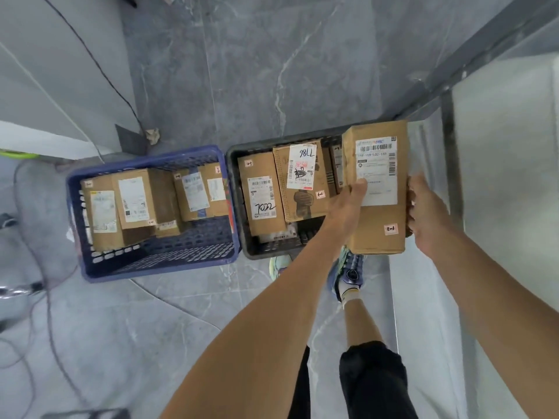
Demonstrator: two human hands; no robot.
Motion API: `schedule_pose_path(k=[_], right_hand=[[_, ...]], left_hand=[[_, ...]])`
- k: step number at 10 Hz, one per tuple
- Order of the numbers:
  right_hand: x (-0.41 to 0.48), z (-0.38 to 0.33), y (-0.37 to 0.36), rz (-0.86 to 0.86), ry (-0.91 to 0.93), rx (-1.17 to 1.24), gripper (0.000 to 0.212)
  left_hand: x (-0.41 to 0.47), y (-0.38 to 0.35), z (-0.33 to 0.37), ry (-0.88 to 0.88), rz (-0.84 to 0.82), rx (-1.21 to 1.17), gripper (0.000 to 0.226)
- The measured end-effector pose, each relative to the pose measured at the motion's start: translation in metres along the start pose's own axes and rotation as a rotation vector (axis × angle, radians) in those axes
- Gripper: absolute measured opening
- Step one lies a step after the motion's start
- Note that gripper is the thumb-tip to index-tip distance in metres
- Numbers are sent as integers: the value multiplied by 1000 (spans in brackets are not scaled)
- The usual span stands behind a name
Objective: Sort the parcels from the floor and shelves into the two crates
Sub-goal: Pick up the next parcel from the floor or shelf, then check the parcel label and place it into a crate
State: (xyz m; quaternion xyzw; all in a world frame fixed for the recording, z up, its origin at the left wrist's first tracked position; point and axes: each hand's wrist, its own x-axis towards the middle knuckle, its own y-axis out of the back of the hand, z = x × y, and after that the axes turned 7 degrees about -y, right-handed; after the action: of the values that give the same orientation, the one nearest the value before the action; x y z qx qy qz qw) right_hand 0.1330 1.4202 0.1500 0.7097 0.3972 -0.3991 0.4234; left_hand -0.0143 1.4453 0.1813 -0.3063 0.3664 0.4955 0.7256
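Parcel [376, 189] is up in the air over the right end of the black crate [260, 254], label facing me, next to the boxes [266, 204] already stood inside. To do this bit well I'd check its small sticker [390, 229] vs the ones in that crate; keep it upright & lower it straight into whatever gap is below (hidden by the parcel itself), not drop it. Left hand [348, 204] grips the left edge w/ thumb across the label; right hand [423, 213] grips the right edge, fingers [413, 192] curled round the side; both hold only this parcel; blue crate [151, 272] sits just beside, to the left.
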Motion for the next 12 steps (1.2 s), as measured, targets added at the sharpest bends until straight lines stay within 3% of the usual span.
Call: schedule_pose_path(k=[3, 5, 7, 8, 11, 12], right_hand=[[124, 12, -25, -79, -92, -3, 46], [167, 10, -43, -114, -86, -63, 40], [191, 13, -52, -140, -79, -146, 52], [194, 15, -52, -156, -86, -151, 42], [200, 28, -61, -228, -61, -126, 53], [201, 27, -62, -256, -29, -156, 39]], left_hand=[[129, -14, -53, 77, 110, -73, 110], [163, -14, -59, 38, 162, 59, 109], [174, -12, -63, 1, 162, 212, 48], [181, -11, -74, -38, 165, 400, 46], [184, -14, -83, -4, 125, 58, 76], [183, -16, -78, 84, 137, -2, 78]])
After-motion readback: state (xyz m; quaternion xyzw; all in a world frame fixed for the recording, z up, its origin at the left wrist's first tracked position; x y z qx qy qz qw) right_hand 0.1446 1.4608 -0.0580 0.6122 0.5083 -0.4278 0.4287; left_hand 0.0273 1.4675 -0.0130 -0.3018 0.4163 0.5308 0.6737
